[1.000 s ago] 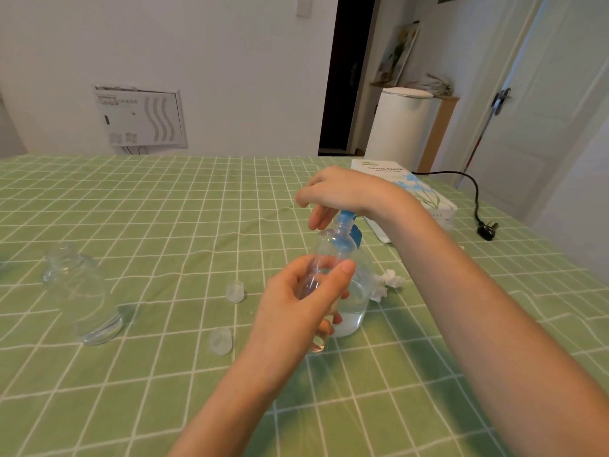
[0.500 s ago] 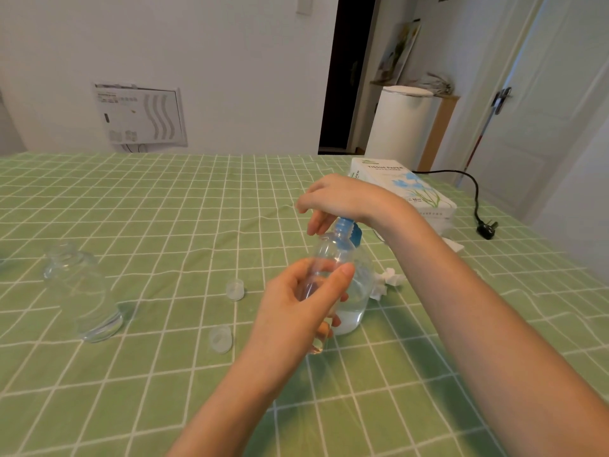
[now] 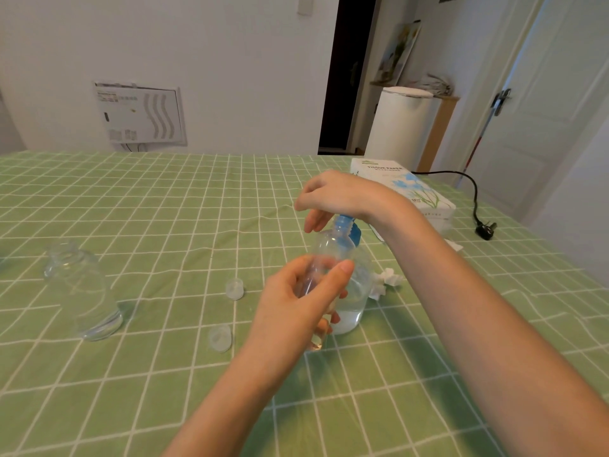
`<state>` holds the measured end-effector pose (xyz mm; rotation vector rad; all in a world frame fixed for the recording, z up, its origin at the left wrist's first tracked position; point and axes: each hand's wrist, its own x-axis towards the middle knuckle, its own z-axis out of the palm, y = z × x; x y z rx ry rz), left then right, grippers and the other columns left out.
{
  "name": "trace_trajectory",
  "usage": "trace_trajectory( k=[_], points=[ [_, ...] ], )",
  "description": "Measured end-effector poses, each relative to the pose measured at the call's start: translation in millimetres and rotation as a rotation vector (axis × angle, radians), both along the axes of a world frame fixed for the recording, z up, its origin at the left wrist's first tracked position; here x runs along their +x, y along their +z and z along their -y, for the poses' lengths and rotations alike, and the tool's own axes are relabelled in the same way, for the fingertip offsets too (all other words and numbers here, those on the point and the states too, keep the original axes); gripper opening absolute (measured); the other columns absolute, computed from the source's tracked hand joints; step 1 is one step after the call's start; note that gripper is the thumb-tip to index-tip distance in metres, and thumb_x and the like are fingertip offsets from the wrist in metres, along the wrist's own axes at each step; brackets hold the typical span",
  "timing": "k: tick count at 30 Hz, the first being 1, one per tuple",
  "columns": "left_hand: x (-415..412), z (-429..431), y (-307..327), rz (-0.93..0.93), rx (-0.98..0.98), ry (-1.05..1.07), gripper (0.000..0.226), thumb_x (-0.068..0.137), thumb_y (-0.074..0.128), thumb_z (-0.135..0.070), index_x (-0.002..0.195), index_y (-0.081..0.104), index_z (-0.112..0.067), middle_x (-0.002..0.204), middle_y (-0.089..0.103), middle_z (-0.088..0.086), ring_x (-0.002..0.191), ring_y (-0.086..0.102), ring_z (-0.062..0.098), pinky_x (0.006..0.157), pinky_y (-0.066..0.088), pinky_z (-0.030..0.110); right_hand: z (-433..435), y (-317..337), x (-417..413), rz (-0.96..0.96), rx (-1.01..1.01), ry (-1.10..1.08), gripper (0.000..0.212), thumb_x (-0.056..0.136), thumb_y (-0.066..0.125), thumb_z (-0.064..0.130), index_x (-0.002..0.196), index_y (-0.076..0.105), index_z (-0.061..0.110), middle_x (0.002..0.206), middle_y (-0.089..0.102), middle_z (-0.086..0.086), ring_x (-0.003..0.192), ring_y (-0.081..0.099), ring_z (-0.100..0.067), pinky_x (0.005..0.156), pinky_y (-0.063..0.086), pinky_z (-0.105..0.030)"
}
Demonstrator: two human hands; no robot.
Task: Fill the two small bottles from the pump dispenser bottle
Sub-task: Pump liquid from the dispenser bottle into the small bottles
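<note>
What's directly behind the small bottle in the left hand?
The pump dispenser bottle stands right behind the small bottle, with clear liquid low inside. Its blue pump head shows under the right hand. The left hand covers its lower left side.

green checked cloth, blue pump.

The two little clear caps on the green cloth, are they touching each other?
Apart. The head view shows one cap lying farther off and the other cap nearer, with bare tablecloth plainly between them.
</note>
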<state>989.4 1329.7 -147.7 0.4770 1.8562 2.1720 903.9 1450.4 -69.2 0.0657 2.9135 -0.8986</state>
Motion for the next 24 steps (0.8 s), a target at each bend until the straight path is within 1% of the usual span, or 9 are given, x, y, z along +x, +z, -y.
trace_trajectory(
  k=[4, 10, 12, 14, 15, 17, 20, 22, 24],
  points=[
    [1, 0, -2, 0.011, -0.005, -0.003, 0.043, 0.059, 0.064, -0.051, 0.090, 0.067, -0.022, 0.063, 0.066, -0.007, 0.046, 0.054, 0.007, 0.039, 0.041, 0.017, -2, -6, -1, 0.028, -0.012, 0.002, 0.029, 0.089, 0.052, 0.025, 0.109, 0.061, 0.005, 0.083, 0.074, -0.006, 0.104, 0.064, -0.036, 0.099, 0.047, -0.048],
    [1, 0, -1, -0.001, -0.016, -0.007, 0.043, 0.060, 0.064, -0.052, 0.089, 0.067, -0.021, 0.064, 0.066, -0.007, 0.047, 0.055, 0.007, 0.040, 0.041, 0.017, -2, -4, 0, 0.007, 0.018, 0.015, 0.030, 0.091, 0.050, 0.026, 0.113, 0.059, 0.007, 0.083, 0.073, -0.004, 0.104, 0.064, -0.033, 0.096, 0.048, -0.046],
    [0, 0, 0, -0.004, -0.011, -0.009, 0.041, 0.060, 0.064, -0.052, 0.088, 0.067, -0.023, 0.064, 0.066, -0.007, 0.047, 0.055, 0.006, 0.040, 0.041, 0.016, -2, 0, 2, -0.042, 0.046, 0.012, 0.029, 0.092, 0.050, 0.027, 0.113, 0.059, 0.011, 0.083, 0.073, -0.003, 0.098, 0.066, -0.025, 0.086, 0.052, -0.038],
    [0, -1, 1, -0.007, -0.001, -0.006, 0.039, 0.059, 0.064, -0.053, 0.087, 0.068, -0.025, 0.065, 0.066, -0.008, 0.047, 0.055, 0.006, 0.040, 0.040, 0.015, -2, 7, 2, -0.120, 0.106, 0.009, 0.026, 0.092, 0.050, 0.029, 0.111, 0.061, 0.015, 0.079, 0.071, 0.001, 0.089, 0.067, -0.018, 0.065, 0.048, -0.025],
    [0, -1, 2, -0.008, 0.005, -0.005, 0.039, 0.060, 0.064, -0.053, 0.087, 0.068, -0.025, 0.065, 0.066, -0.007, 0.047, 0.055, 0.006, 0.040, 0.040, 0.015, -2, 10, 2, -0.159, 0.139, 0.013, 0.024, 0.092, 0.050, 0.029, 0.109, 0.061, 0.016, 0.077, 0.071, 0.002, 0.083, 0.066, -0.015, 0.056, 0.043, -0.023],
    [-1, -1, 3, -0.004, 0.014, -0.007, 0.038, 0.060, 0.064, -0.052, 0.086, 0.068, -0.024, 0.065, 0.066, -0.007, 0.047, 0.055, 0.006, 0.040, 0.040, 0.015, -3, 15, 1, -0.200, 0.167, 0.025, 0.021, 0.093, 0.050, 0.030, 0.105, 0.062, 0.017, 0.075, 0.070, 0.004, 0.078, 0.065, -0.013, 0.051, 0.040, -0.022],
    [0, 0, 3, -0.008, 0.010, -0.008, 0.038, 0.061, 0.064, -0.052, 0.087, 0.067, -0.025, 0.065, 0.067, -0.007, 0.047, 0.055, 0.006, 0.040, 0.040, 0.015, -2, 22, 1, -0.195, 0.105, 0.028, 0.025, 0.094, 0.049, 0.034, 0.103, 0.062, 0.014, 0.076, 0.072, 0.003, 0.082, 0.069, -0.014, 0.068, 0.048, -0.023],
    [0, 0, 3, -0.012, 0.009, -0.006, 0.039, 0.060, 0.063, -0.052, 0.087, 0.067, -0.025, 0.065, 0.067, -0.008, 0.047, 0.055, 0.006, 0.040, 0.040, 0.015, 0, 23, -1, -0.162, 0.079, 0.025, 0.032, 0.095, 0.046, 0.038, 0.106, 0.062, 0.012, 0.077, 0.073, 0.000, 0.083, 0.070, -0.016, 0.080, 0.048, -0.028],
    [0, 0, 3, -0.005, 0.011, -0.006, 0.039, 0.060, 0.063, -0.052, 0.088, 0.067, -0.025, 0.065, 0.067, -0.008, 0.047, 0.055, 0.005, 0.040, 0.040, 0.015, 3, 20, -3, -0.104, 0.096, 0.024, 0.039, 0.096, 0.043, 0.043, 0.107, 0.062, 0.011, 0.081, 0.074, -0.003, 0.085, 0.070, -0.019, 0.081, 0.049, -0.031]
  ],
)
